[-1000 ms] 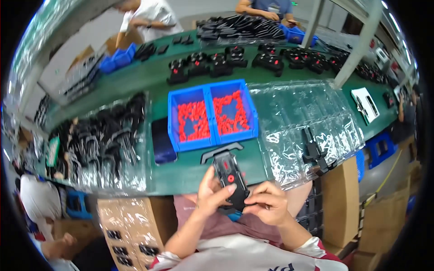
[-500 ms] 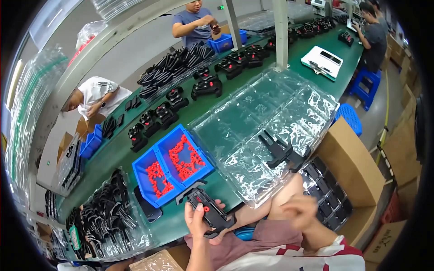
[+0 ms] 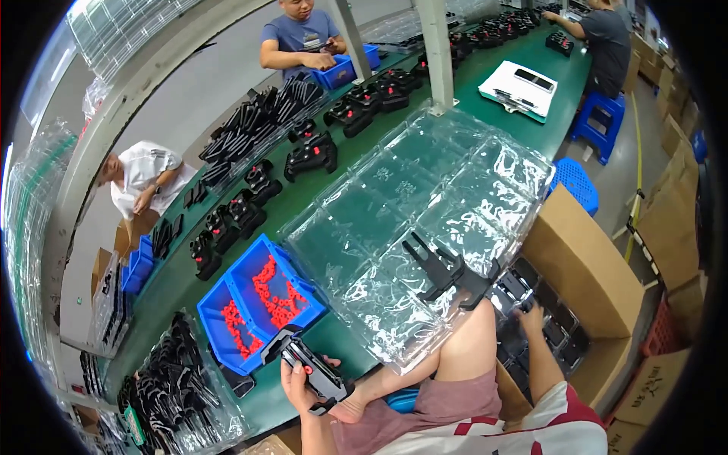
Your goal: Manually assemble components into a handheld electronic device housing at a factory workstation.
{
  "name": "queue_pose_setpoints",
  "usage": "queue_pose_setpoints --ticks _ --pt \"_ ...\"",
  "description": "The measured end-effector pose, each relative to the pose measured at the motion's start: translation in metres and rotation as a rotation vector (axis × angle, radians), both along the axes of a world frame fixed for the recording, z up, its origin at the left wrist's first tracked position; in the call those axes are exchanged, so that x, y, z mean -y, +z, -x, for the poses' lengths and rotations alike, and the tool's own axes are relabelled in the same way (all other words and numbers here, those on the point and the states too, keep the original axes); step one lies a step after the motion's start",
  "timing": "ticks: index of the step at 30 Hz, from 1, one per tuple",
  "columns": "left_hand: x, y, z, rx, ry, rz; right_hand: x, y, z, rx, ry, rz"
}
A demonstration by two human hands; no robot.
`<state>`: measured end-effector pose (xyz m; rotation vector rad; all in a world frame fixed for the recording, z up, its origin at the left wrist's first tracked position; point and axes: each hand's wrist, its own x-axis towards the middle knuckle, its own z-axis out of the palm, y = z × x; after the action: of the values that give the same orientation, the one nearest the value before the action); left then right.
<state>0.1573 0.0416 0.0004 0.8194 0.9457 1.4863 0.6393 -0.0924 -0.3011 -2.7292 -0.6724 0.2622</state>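
Observation:
My left hand (image 3: 298, 388) is closed round a black spring-clamp phone holder (image 3: 322, 377) with a small red ring on it, tilted above the table's near edge. Some of its fingers are hidden behind the holder. On the right, my right hand (image 3: 532, 318) reaches down into an open carton (image 3: 584, 258). Its fingers are curled at the edge of a black plastic part (image 3: 512, 291) in a compartmented tray there; the grip is partly hidden. Beside my left hand stands a blue two-compartment bin (image 3: 220, 345) with small red rings (image 3: 277, 299).
A clear plastic tray (image 3: 379, 227) lies on the green table, with a black bracket (image 3: 436, 265) on its near right corner. Bagged black parts (image 3: 178, 379) lie at left. Black assemblies (image 3: 311, 155) line the middle. A metal post (image 3: 436, 61) rises behind. Co-workers sit across and far right.
My right hand has gone from above my lap down into the carton, onto a black part. My left hand still holds the phone holder. The view has shifted somewhat.

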Motion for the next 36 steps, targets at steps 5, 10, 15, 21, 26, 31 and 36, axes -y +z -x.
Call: queue_pose_setpoints --ticks 5,10,15,21,26,31,36 --pt "-0.002 0.002 -0.007 0.023 -0.019 0.113 0.032 -0.065 0.022 -0.147 0.023 0.044" --pt "-0.002 0.006 -0.005 0.092 -0.011 0.096 0.013 -0.053 0.010 -0.166 0.025 0.083" --pt "0.001 0.000 0.003 0.040 -0.073 0.079 0.004 -0.040 -0.026 -0.207 -0.081 0.085" --pt "-0.001 0.002 -0.004 0.032 -0.075 0.063 0.023 -0.055 -0.039 0.047 0.167 0.575" --pt "0.002 0.001 -0.002 0.040 -0.070 0.047 0.010 -0.017 -0.066 -0.078 0.287 0.669" --pt "0.003 -0.004 -0.001 0.053 -0.070 0.031 0.009 -0.012 -0.073 -0.157 0.198 0.633" --pt "0.001 -0.009 -0.002 0.086 -0.052 0.032 0.040 -0.043 -0.063 0.140 0.349 0.267"
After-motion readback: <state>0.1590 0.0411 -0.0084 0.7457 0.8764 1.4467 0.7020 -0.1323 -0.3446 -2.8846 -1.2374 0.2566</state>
